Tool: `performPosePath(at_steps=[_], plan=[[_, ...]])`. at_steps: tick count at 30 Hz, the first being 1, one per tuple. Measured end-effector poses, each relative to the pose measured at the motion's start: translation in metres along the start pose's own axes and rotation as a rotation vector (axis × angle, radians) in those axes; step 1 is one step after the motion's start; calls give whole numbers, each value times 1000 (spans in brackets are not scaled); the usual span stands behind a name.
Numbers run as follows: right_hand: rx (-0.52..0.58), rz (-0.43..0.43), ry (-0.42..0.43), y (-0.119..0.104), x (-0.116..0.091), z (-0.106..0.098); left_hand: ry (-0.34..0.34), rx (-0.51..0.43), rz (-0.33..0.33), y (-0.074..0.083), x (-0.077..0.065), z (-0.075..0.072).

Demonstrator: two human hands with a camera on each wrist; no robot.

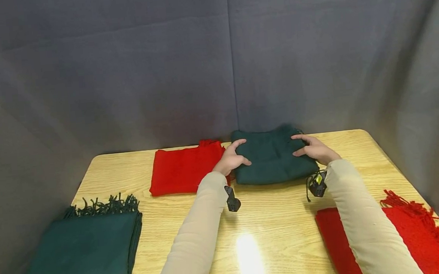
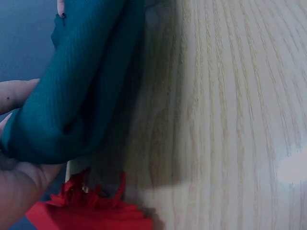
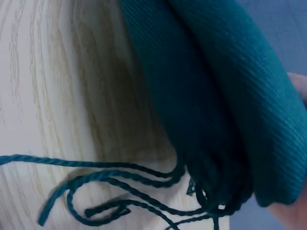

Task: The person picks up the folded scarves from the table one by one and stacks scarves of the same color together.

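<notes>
A folded green cloth [image 1: 271, 161] is spanning the gap between two hands at the far side of the tabletop [image 1: 280, 227], fingers [image 2: 17, 93] curling round it: the left hand [image 1: 232, 156] is gripping its left end, the right hand [image 1: 315, 149] its right. A folded red cloth [image 1: 185, 170] is lying just left; a second green cloth [image 1: 85, 250] is resting near left, a fringed red one [image 1: 409, 234] near right.

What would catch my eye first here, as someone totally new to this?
Probably the dark green cloth at the far side of the table, held at its ends by the left hand and right hand. Next come two bright reds: a folded red cloth just to its left, and a fringed red cloth at the near right, partly hidden by the right sleeve.
</notes>
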State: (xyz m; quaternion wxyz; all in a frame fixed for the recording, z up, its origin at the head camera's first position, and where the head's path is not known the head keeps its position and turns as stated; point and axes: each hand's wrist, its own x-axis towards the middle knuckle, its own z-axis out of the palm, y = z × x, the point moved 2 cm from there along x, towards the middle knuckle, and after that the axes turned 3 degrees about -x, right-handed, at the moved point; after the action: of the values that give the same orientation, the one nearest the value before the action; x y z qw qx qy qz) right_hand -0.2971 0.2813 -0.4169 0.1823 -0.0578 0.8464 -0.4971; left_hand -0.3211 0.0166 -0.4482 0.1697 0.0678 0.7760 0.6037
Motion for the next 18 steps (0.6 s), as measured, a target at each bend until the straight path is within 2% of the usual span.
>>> performPosePath(at_steps=[3, 12, 18], plan=[[-7, -14, 10, 10, 5, -6, 11, 4, 15, 3, 0, 0], [-18, -50, 4, 1, 4, -10, 8, -5, 42, 11, -2, -6], [-8, -53, 0, -5, 6, -11, 37, -13, 50, 13, -4, -13]])
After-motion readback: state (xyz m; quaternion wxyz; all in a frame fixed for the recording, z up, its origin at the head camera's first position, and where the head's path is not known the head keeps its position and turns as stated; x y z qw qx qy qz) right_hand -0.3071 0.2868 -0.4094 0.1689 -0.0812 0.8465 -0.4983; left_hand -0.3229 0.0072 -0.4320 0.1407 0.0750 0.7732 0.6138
